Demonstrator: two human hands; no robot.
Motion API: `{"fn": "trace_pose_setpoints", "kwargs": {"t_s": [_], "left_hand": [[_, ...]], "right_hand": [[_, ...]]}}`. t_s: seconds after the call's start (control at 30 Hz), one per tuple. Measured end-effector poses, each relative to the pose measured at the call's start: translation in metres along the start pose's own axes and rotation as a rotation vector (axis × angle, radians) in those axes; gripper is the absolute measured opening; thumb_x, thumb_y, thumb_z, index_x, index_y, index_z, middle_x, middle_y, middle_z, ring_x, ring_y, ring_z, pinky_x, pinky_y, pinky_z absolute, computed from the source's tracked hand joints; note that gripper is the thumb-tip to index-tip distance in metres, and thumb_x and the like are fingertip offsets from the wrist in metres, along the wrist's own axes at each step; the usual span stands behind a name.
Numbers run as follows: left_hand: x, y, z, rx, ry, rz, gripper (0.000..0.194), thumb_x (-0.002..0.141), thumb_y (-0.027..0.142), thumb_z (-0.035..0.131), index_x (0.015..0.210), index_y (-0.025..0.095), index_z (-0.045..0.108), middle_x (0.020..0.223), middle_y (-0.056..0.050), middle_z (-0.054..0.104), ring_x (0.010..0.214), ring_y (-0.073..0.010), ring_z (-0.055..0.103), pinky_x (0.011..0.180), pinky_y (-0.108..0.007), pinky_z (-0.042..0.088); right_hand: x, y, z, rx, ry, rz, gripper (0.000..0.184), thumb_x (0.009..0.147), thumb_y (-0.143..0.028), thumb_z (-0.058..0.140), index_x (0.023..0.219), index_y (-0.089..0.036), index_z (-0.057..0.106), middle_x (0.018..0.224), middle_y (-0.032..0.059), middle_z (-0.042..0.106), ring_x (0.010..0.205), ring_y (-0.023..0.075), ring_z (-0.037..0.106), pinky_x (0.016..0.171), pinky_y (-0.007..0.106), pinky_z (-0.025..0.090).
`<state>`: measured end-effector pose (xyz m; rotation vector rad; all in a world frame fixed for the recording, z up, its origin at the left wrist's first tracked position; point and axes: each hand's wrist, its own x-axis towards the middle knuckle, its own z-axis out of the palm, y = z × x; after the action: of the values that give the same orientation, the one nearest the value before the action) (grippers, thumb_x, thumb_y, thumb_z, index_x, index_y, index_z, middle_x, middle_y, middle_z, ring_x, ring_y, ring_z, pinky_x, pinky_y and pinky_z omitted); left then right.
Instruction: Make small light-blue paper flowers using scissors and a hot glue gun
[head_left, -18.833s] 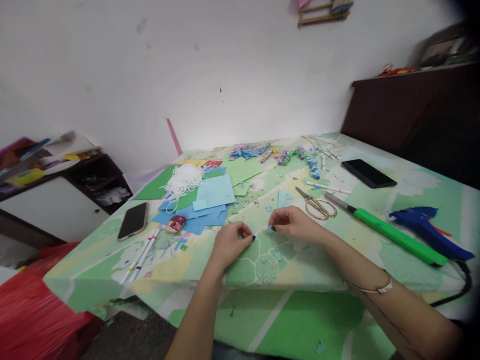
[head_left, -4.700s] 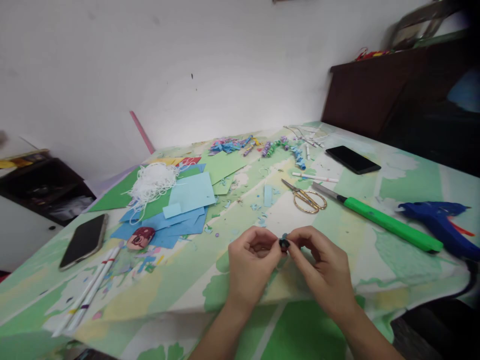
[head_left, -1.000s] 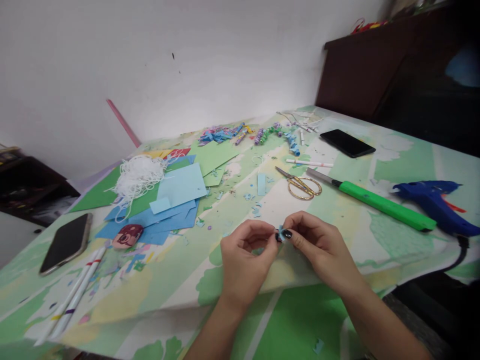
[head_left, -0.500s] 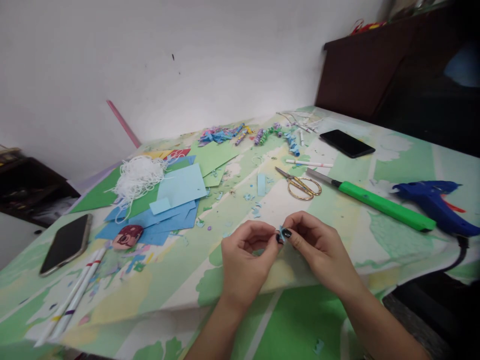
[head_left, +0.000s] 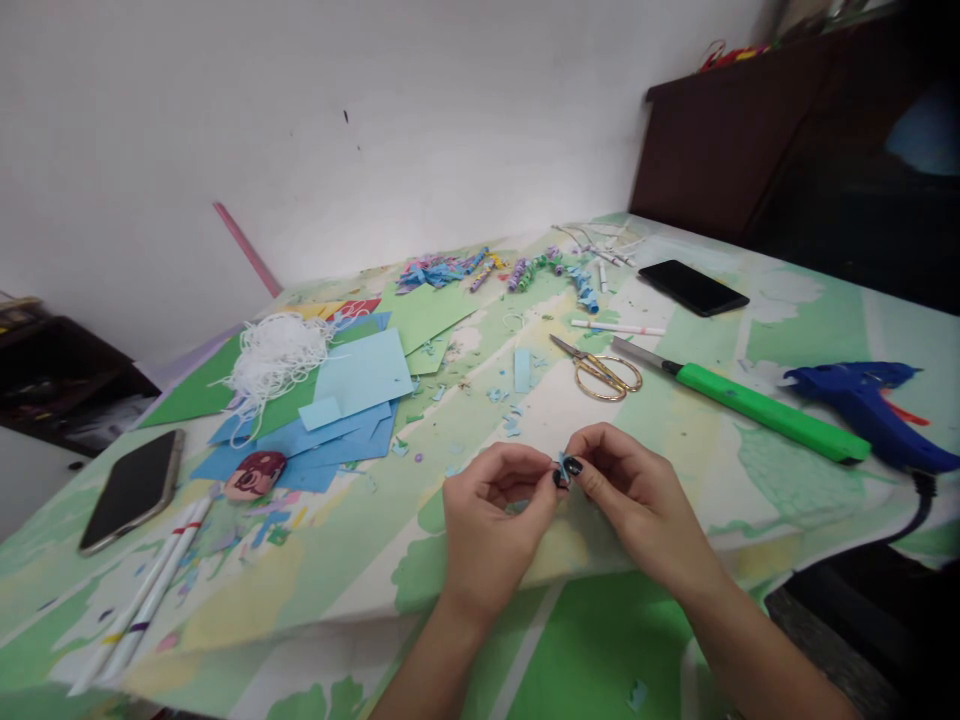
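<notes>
Both hands meet near the table's front edge. My left hand [head_left: 499, 510] and my right hand [head_left: 637, 495] pinch a tiny light-blue paper piece [head_left: 563, 462] between thumbs and fingertips; most of it is hidden by the fingers. Beyond the hands lie a light-blue paper strip [head_left: 522, 371] and blue paper scraps [head_left: 512, 425]. Gold-handled scissors [head_left: 598, 368] rest past my right hand, blades pointing away to the left. A green-handled cutter knife [head_left: 772, 408] lies farther right.
A blue glue gun [head_left: 870, 405] sits at the right. Coloured paper sheets [head_left: 367, 372] and white string [head_left: 277, 355] spread at the left, with a phone [head_left: 133, 488] and markers [head_left: 157, 590]. Paper curls [head_left: 536, 268] and another phone [head_left: 694, 287] lie at the back.
</notes>
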<state>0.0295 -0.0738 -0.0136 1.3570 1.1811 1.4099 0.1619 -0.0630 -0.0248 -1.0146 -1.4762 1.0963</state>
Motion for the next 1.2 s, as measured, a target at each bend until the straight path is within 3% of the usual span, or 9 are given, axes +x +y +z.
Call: {"fn": "trace_pose_setpoints", "kwargs": {"t_s": [0.93,1.2], "left_hand": [[-0.001,-0.0005,-0.0008,0.019,-0.009,0.002,0.007,0.066,0.013,0.064,0.072,0.014,0.062,0.068,-0.001,0.066,0.062,-0.0106,0.063,0.062,-0.018,0.053],[0.0043,0.002,-0.0041,-0.136,0.007,-0.173,0.011,0.063,0.015,0.067,0.071,0.012,0.059,0.066,-0.003,0.065,0.059,-0.0149,0.064,0.059,-0.023,0.055]], "right_hand": [[-0.0006,0.0018,0.0025,-0.095,0.019,-0.013,0.006,0.083,-0.024,0.047,0.081,-0.019,0.049,0.071,-0.0007,0.051,0.065,0.0115,0.048,0.057,0.022,0.039],[-0.002,0.0033,0.0001,0.004,0.06,0.019,0.012,0.085,-0.028,0.046,0.095,-0.021,0.047,0.084,0.0008,0.051,0.068,0.0112,0.048,0.057,0.022,0.039]]}}
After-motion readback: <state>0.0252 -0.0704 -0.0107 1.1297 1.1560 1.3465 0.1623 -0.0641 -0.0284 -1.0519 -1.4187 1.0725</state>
